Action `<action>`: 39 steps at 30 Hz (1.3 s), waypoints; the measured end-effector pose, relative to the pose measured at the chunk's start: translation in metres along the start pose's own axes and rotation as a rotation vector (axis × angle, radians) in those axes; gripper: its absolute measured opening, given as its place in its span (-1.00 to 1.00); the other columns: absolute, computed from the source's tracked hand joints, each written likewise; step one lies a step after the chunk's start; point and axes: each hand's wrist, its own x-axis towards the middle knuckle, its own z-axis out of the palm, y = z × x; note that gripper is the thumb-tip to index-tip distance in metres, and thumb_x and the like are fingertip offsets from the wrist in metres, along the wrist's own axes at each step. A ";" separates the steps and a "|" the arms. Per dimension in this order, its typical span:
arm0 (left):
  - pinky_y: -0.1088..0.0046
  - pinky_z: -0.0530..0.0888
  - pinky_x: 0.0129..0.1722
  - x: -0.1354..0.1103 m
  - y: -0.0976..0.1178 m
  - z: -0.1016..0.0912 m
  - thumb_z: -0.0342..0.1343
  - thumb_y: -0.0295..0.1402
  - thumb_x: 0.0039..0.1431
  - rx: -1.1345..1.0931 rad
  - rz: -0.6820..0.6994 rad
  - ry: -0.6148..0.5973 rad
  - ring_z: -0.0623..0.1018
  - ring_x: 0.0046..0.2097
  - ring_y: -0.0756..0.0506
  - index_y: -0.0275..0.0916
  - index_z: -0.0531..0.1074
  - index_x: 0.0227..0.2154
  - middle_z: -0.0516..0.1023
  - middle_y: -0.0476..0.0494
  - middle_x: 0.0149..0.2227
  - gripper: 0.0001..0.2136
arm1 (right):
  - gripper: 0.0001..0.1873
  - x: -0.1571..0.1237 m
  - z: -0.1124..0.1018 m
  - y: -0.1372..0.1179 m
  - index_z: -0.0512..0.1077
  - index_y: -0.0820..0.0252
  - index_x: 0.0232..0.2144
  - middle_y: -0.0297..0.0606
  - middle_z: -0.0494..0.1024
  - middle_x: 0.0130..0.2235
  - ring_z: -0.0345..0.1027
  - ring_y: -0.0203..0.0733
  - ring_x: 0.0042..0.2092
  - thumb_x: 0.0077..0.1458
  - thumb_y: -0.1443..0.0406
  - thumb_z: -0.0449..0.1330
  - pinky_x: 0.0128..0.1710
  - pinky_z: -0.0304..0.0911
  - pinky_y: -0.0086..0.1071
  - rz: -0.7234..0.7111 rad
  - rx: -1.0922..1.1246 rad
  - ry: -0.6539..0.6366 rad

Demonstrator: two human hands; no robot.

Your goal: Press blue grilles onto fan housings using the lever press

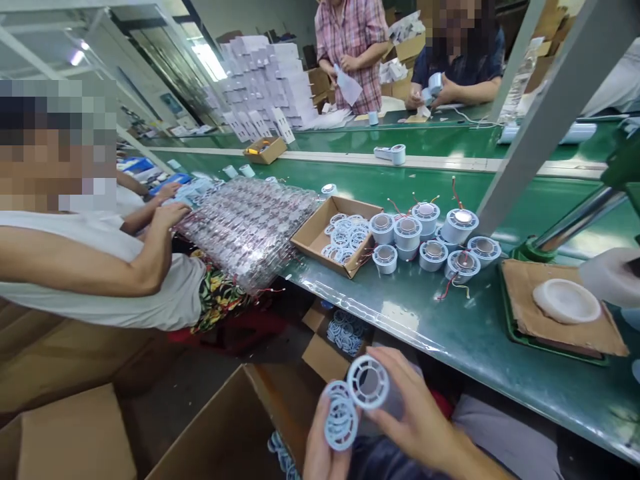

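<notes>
My left hand [320, 443] is closed on a small stack of light blue plastic rings [341, 423], fanned out and facing the camera. My right hand [407, 407] wraps round a light blue cylindrical housing [369, 382], whose slotted ring end with a dark round centre faces up. The rings and the housing meet edge to edge, low in front of the bench. Farther off on the bench stands a group of similar housings [434, 253], some stacked, with red and white wires. Beside them a cardboard tray [325, 247] holds many loose rings.
Clear plastic trays [250, 230] are piled at the bench edge, near a seated co-worker [90, 260]. Open cardboard boxes [235, 413] with rings stand below. A green press [555, 247] with a cardboard-covered base [525, 293] is at right. Two people work across the green bench [350, 293].
</notes>
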 end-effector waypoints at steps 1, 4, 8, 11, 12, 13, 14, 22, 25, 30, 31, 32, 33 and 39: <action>0.42 0.58 -0.15 0.002 0.009 -0.006 0.05 -0.47 0.28 -0.024 0.059 0.069 0.65 -0.21 -0.05 -0.17 0.56 -0.27 0.69 -0.07 -0.26 -0.82 | -0.26 0.015 0.012 0.011 0.22 0.11 0.26 -0.08 0.38 0.19 0.28 -0.01 0.23 0.03 0.37 0.28 0.25 0.22 -0.15 0.035 0.000 -0.046; 0.38 0.60 -0.15 -0.003 0.033 0.000 -0.05 -0.51 0.32 -0.092 0.195 0.182 0.66 -0.20 -0.06 -0.21 0.55 -0.23 0.69 -0.12 -0.27 -0.75 | -0.28 0.050 0.041 0.043 0.28 0.21 0.22 0.00 0.48 0.08 0.40 0.06 0.12 -0.03 0.44 0.25 0.14 0.32 -0.01 0.142 -0.031 -0.048; 0.30 0.61 -0.16 -0.017 0.039 0.042 -0.08 -0.42 0.36 -0.143 0.152 0.091 0.66 -0.15 -0.13 -0.23 0.56 -0.17 0.68 -0.22 -0.18 -0.73 | -0.53 0.041 0.036 0.044 0.32 0.20 0.14 -0.01 0.51 0.01 0.46 -0.02 0.01 0.18 0.40 0.04 -0.03 0.45 -0.11 0.147 -0.053 0.030; 0.21 0.59 -0.09 -0.023 0.028 0.072 0.03 -0.34 0.30 -0.141 0.082 -0.077 0.65 -0.11 -0.18 -0.22 0.57 -0.14 0.67 -0.26 -0.13 -0.78 | -0.56 0.011 0.008 0.011 0.29 0.13 0.15 -0.03 0.39 0.13 0.36 -0.06 0.13 0.23 0.32 0.06 0.07 0.39 -0.21 0.011 -0.104 0.078; 0.17 0.57 -0.05 -0.025 0.023 0.079 0.11 -0.31 0.25 -0.135 0.059 -0.136 0.64 -0.09 -0.20 -0.21 0.57 -0.13 0.66 -0.26 -0.11 -0.79 | -0.53 0.002 0.000 -0.001 0.27 0.13 0.17 -0.03 0.34 0.17 0.31 -0.04 0.17 0.20 0.31 0.11 0.11 0.35 -0.20 -0.060 -0.157 0.097; 0.15 0.54 -0.01 -0.027 0.018 0.086 0.21 -0.28 0.17 -0.130 0.034 -0.186 0.63 -0.07 -0.22 -0.20 0.57 -0.13 0.66 -0.26 -0.09 -0.77 | -0.49 -0.005 -0.007 -0.012 0.26 0.13 0.18 -0.02 0.30 0.19 0.26 -0.01 0.21 0.17 0.31 0.15 0.14 0.33 -0.18 -0.133 -0.226 0.121; 0.15 0.52 0.02 -0.028 0.014 0.091 0.30 -0.25 0.07 -0.126 0.010 -0.223 0.63 -0.06 -0.23 -0.18 0.58 -0.12 0.66 -0.26 -0.09 -0.71 | -0.46 -0.009 -0.012 -0.019 0.27 0.14 0.18 0.00 0.25 0.21 0.21 0.02 0.24 0.14 0.33 0.18 0.16 0.31 -0.15 -0.204 -0.304 0.146; 0.26 0.51 -0.02 -0.037 -0.005 0.113 0.40 -0.22 -0.10 -0.126 -0.184 -0.397 0.63 -0.10 -0.18 -0.14 0.59 -0.11 0.66 -0.28 -0.11 -0.59 | -0.74 -0.011 -0.034 -0.024 0.47 0.17 -0.06 -0.09 0.47 0.00 0.32 -0.09 0.09 0.26 0.41 0.08 0.04 0.39 -0.21 -0.401 -0.459 0.321; 0.35 0.54 -0.13 -0.041 -0.007 0.115 0.21 -0.26 0.12 -0.141 -0.239 -0.346 0.64 -0.15 -0.15 -0.20 0.60 -0.13 0.67 -0.33 -0.14 -0.73 | -0.76 -0.012 -0.039 -0.024 0.48 0.12 -0.07 -0.16 0.56 -0.17 0.41 -0.13 -0.08 0.29 0.38 0.07 -0.12 0.45 -0.27 -0.308 -0.343 0.361; 0.37 0.55 -0.17 -0.047 -0.009 0.121 -0.13 -0.37 0.36 -0.150 -0.235 -0.184 0.65 -0.17 -0.12 -0.23 0.61 -0.20 0.67 -0.34 -0.17 -0.65 | -0.68 -0.011 -0.046 -0.025 0.41 0.10 0.07 -0.08 0.53 -0.04 0.40 -0.05 -0.05 0.29 0.29 0.10 -0.11 0.43 -0.17 -0.295 -0.407 0.171; 0.36 0.55 -0.16 -0.046 -0.010 0.122 -0.13 -0.37 0.36 -0.148 -0.222 -0.169 0.65 -0.17 -0.12 -0.22 0.60 -0.21 0.67 -0.33 -0.17 -0.66 | -0.63 -0.011 -0.047 -0.025 0.38 0.13 0.11 -0.04 0.51 0.01 0.37 -0.01 -0.01 0.28 0.25 0.13 -0.07 0.42 -0.13 -0.302 -0.432 0.108; 0.36 0.54 -0.15 -0.046 -0.011 0.121 -0.12 -0.36 0.37 -0.145 -0.211 -0.161 0.65 -0.17 -0.12 -0.21 0.60 -0.21 0.67 -0.32 -0.16 -0.67 | -0.59 -0.012 -0.048 -0.024 0.36 0.15 0.14 -0.02 0.49 0.05 0.35 0.02 0.03 0.26 0.23 0.15 -0.03 0.41 -0.10 -0.300 -0.450 0.064; 0.36 0.54 -0.13 -0.045 -0.013 0.121 -0.10 -0.35 0.36 -0.139 -0.201 -0.161 0.65 -0.16 -0.11 -0.21 0.60 -0.20 0.67 -0.31 -0.16 -0.68 | -0.57 -0.013 -0.049 -0.023 0.34 0.16 0.14 -0.01 0.48 0.07 0.33 0.03 0.06 0.24 0.24 0.18 -0.01 0.40 -0.09 -0.290 -0.457 0.041; 0.40 0.51 -0.09 -0.038 -0.024 0.110 0.35 -0.20 0.02 0.018 -0.086 -0.327 0.61 -0.11 -0.14 -0.21 0.58 -0.15 0.66 -0.23 -0.16 -0.66 | -0.74 -0.018 -0.057 -0.017 0.46 0.12 -0.07 -0.09 0.47 0.04 0.33 -0.01 0.04 0.15 0.30 0.28 -0.02 0.40 -0.19 -0.148 -0.345 0.002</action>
